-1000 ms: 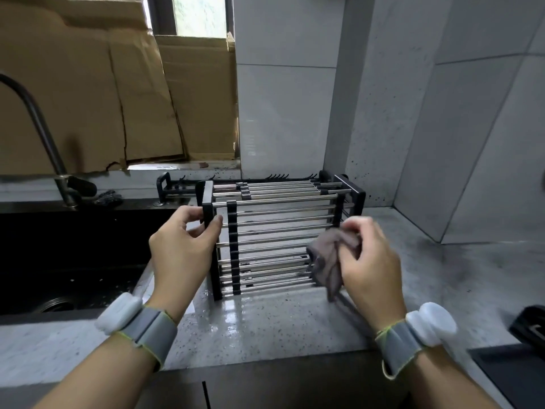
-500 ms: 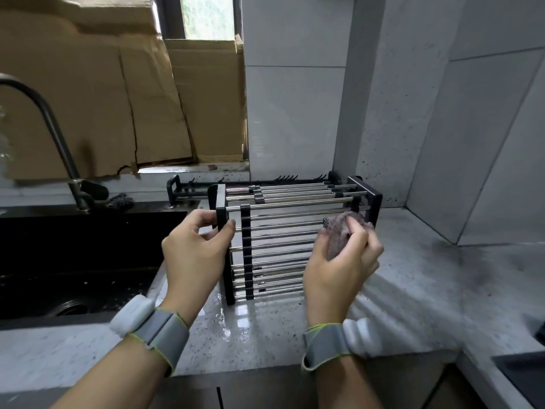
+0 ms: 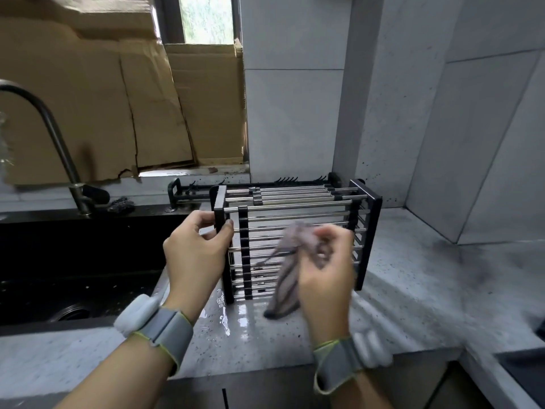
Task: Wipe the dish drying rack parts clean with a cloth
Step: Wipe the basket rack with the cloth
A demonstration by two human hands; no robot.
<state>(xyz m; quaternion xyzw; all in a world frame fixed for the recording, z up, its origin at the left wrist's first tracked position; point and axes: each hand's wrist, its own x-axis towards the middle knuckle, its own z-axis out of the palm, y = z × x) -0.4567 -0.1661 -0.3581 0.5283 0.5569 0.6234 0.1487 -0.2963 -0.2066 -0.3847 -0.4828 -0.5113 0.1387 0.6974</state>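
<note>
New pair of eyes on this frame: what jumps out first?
The rack stands centre on the wet counter, right of the dark sink. The left hand grips its black end frame; the right hand holds a grey cloth against the rods. Cardboard covers the window behind.

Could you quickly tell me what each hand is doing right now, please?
Left hand: grips the rack frame.
Right hand: holds the cloth.

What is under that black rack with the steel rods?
The black-framed steel-rod rack stands on the wet, speckled grey stone counter. The grey cloth and right hand hide part of its base.
</note>
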